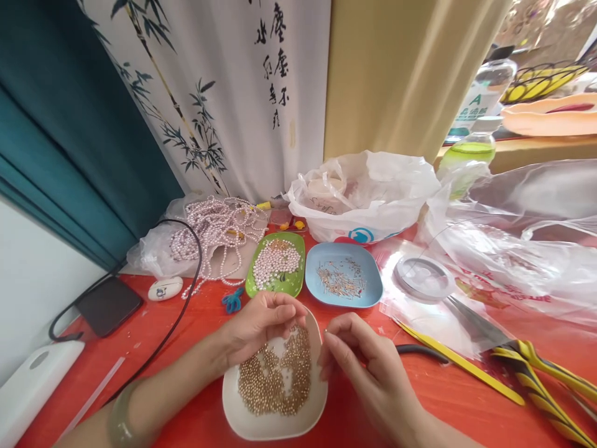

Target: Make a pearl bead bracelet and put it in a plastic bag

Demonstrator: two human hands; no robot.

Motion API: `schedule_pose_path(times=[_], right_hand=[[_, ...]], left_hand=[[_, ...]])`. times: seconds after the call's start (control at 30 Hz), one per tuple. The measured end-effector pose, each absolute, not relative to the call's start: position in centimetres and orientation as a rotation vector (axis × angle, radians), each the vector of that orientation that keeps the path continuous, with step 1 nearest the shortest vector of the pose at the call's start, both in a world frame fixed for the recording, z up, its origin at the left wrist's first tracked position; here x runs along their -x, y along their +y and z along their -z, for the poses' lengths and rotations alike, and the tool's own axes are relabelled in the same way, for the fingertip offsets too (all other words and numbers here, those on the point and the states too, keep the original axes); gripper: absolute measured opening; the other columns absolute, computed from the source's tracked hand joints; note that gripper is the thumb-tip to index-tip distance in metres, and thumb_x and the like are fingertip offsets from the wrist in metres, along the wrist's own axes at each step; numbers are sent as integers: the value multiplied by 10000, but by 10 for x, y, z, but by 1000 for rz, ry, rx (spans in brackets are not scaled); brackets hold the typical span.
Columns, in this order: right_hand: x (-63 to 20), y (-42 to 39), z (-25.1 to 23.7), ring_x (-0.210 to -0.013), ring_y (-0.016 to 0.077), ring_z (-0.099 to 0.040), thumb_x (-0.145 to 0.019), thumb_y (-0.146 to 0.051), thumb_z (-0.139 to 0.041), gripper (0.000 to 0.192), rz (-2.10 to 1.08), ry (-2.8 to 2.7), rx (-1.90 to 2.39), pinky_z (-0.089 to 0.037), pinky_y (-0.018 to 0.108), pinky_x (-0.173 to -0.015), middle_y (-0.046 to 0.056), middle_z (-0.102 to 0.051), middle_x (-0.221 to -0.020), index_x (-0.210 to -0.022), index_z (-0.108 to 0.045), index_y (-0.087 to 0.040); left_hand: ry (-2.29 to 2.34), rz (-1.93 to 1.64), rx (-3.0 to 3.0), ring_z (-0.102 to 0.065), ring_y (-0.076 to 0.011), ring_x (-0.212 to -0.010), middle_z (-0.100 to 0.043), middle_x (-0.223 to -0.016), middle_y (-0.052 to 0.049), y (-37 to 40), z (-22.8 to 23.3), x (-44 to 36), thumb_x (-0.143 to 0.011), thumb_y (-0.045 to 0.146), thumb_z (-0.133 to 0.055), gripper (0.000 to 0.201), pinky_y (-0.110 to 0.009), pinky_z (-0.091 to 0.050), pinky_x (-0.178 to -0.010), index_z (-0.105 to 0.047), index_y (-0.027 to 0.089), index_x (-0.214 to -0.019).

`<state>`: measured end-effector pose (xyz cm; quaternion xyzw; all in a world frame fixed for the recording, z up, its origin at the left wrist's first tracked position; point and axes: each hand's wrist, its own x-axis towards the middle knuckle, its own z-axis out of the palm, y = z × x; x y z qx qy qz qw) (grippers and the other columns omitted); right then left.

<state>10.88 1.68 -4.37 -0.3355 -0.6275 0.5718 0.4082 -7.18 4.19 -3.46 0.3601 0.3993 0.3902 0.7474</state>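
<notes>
My left hand (265, 323) hovers over the far part of a white dish (229, 398) of small gold beads (265, 389). Its thumb and fingers are drawn together; whatever they hold is too small to make out. At the dish's right edge, my right hand (368, 358) is closed in a pinch, with a tiny pale speck showing at the fingertips that I cannot identify. Just beyond the hands sit a green dish (252, 283) of pink-white beads (275, 261) and a blue dish (373, 292) of short metal pins (342, 283).
Strands of pink beads (209, 227) lie at the back left by a black cable (198, 249) and a phone (109, 305). Scissors (522, 351), yellow tweezers (466, 364) and a clear round case (424, 278) lie right. Plastic bags (368, 211) stand behind.
</notes>
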Motion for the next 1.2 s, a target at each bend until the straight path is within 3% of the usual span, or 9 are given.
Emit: schedule_pose_path(times=[0.27,0.4,0.53,0.67,1.2], right_hand=[[-107,7,51,-497,96,-541,-875,-407,-370,265,-1553,-1498,874,-441,212,-485,-7,-553,-577,-721,-419,-196],[-104,8,55,-476,96,-533,-866,-447,-363,284,-1589,-1479,879,-424,209,-463,-14,-543,-572,-720,-396,-206],[-102,8,57,-471,95,-528,-856,-462,-375,290,-1602,-1463,897,-409,202,-451,-15,-544,-581,-716,-395,-209],[-102,7,58,-463,93,-516,-855,-466,-371,294,-1605,-1463,885,-400,201,-446,-14,-538,-577,-720,-392,-205],[-102,8,56,-431,86,-481,-855,-462,-345,290,-1573,-1513,867,-367,193,-421,-30,-506,-544,-730,-384,-204]], left_hand=[[1113,-772,-1080,-435,-66,-484,-553,-550,14,46,17,69,-600,246,-705,147,-192,-319,-480,-623,126,-621],[1306,-753,-1438,-489,-106,-562,-604,-633,-3,66,6,66,-714,282,-600,128,-224,-356,-538,-640,161,-695],[1389,-739,-1948,-557,-180,-744,-664,-786,-36,103,5,57,-724,257,-577,113,-291,-391,-668,-666,189,-739],[1530,-383,-2354,-572,-205,-773,-672,-822,-49,137,13,46,-714,206,-569,146,-316,-393,-694,-692,214,-792],[1517,-3,-2607,-550,-241,-776,-627,-741,-73,157,8,24,-659,206,-580,142,-286,-364,-593,-704,221,-726]])
